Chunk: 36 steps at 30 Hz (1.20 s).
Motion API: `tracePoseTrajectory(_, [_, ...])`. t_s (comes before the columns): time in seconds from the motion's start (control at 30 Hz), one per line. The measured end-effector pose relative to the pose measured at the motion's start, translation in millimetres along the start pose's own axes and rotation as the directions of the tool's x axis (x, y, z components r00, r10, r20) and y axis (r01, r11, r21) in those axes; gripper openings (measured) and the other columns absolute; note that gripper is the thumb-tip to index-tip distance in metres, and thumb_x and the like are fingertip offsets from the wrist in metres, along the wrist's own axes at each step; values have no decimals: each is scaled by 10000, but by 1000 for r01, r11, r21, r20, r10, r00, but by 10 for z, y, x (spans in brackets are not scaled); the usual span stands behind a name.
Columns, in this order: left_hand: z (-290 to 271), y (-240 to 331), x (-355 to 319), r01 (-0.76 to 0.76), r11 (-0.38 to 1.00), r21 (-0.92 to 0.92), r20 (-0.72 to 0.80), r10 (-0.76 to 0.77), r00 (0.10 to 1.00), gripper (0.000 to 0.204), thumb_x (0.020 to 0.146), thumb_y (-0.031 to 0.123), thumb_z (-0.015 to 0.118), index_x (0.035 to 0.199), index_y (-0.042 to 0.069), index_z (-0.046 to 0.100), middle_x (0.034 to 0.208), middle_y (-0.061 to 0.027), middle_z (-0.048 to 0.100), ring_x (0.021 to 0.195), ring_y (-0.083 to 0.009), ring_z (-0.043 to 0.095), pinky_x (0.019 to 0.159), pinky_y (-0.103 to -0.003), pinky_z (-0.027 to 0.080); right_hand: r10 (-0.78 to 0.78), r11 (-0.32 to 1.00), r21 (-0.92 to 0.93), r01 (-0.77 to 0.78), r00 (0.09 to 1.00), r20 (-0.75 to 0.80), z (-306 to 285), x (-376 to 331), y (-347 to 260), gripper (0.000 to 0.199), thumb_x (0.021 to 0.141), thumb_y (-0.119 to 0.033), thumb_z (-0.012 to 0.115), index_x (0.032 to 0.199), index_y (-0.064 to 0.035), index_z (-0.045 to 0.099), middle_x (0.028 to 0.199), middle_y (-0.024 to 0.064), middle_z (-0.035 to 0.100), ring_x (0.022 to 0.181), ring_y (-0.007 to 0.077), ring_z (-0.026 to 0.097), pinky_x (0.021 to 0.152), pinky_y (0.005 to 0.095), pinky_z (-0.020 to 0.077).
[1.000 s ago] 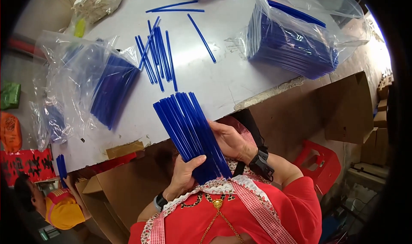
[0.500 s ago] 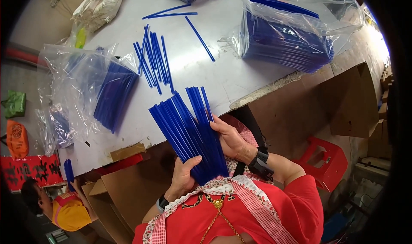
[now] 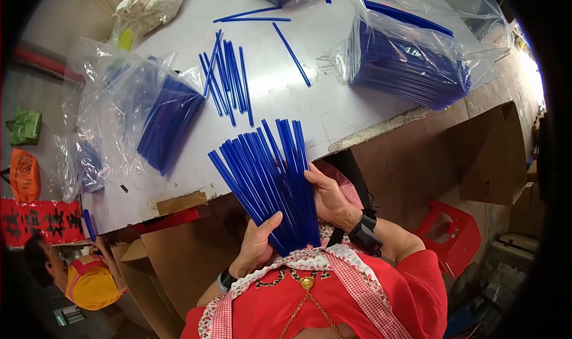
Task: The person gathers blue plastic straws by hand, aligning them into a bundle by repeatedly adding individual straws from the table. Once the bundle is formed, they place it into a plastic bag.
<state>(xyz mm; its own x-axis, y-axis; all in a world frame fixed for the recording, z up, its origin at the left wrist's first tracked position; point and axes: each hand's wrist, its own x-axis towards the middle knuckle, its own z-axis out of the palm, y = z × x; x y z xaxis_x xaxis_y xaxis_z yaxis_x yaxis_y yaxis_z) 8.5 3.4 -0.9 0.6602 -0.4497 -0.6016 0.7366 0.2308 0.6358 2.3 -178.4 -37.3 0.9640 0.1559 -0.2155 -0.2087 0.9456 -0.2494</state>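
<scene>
A fanned bundle of blue plastic strips (image 3: pixel 271 184) spreads out in front of my chest, its lower ends against the apron. My left hand (image 3: pixel 257 243) grips the bundle's left side low down, thumb lying over the front. On the other side my right hand (image 3: pixel 329 197) holds the edge, thumb at the outermost strips and fingers hidden behind. Just beyond the bundle, several loose blue strips (image 3: pixel 229 80) lie in a rough pile on the white table (image 3: pixel 179 205). A single strip (image 3: pixel 291 54) rests apart to their right.
Clear plastic bags of blue strips stand on the left (image 3: pixel 170 121) and right (image 3: pixel 411 62) of the table. Below the edge are an open cardboard box (image 3: pixel 185 261) and, at right, a red plastic stool (image 3: pixel 450 238). Another person (image 3: pixel 89 279) works at lower left.
The strips in my hands have fanned a little wider, and the gap near the right side has narrowed. The table has shifted slightly rightward in view.
</scene>
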Motion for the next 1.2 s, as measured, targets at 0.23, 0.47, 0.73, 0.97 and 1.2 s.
tracePoseTrajectory(0.23, [-66, -23, -2, 38, 999, -21, 12, -37, 999, 388, 880, 105, 667, 1238, 31, 537, 1163, -81, 619, 1039, -188, 599, 922, -351, 484, -2, 996, -84, 5, 999, 34, 30, -30, 9, 651, 854, -161, 610, 1427, -63, 318, 1388, 114, 457, 1254, 220, 472, 1064, 398, 393])
tracePoseTrajectory(0.47, [-33, -11, 15, 18, 999, 44, 19, -18, 1000, 448, 870, 122, 680, 1271, 27, 504, 1194, -89, 603, 1082, -200, 580, 952, -374, 468, 177, 984, -25, -178, 983, -43, 46, -54, 13, 552, 847, -101, 631, 1353, -36, 421, 1265, 137, 560, 1146, 237, 569, 1009, 397, 459])
tracePoseTrajectory(0.73, [-64, -6, 10, 58, 998, 5, 39, -58, 998, 456, 893, 153, 658, 1289, 22, 471, 1224, -90, 575, 1100, -191, 560, 962, -361, 459, 171, 981, -81, -176, 983, -72, 9, -35, 9, 505, 841, -26, 634, 1311, -4, 450, 1216, 155, 589, 1103, 245, 603, 982, 387, 491])
tracePoseTrajectory(0.97, [-134, -11, 1, 46, 999, 8, 71, -46, 996, 434, 933, 149, 579, 1319, 7, 442, 1241, -118, 570, 1126, -227, 564, 977, -389, 456, 149, 986, -67, -154, 986, -68, 9, -48, -19, 503, 848, -24, 619, 1318, -3, 441, 1232, 160, 580, 1110, 254, 599, 985, 395, 489])
tracePoseTrajectory(1.2, [-164, 25, -43, 84, 992, -96, 106, -73, 992, 389, 938, 94, 543, 1305, 12, 445, 1226, -125, 574, 1104, -232, 580, 953, -386, 484, 123, 988, -90, -128, 991, -61, -41, -41, -2, 539, 846, -34, 611, 1347, 2, 416, 1293, 169, 541, 1163, 267, 564, 1019, 407, 460])
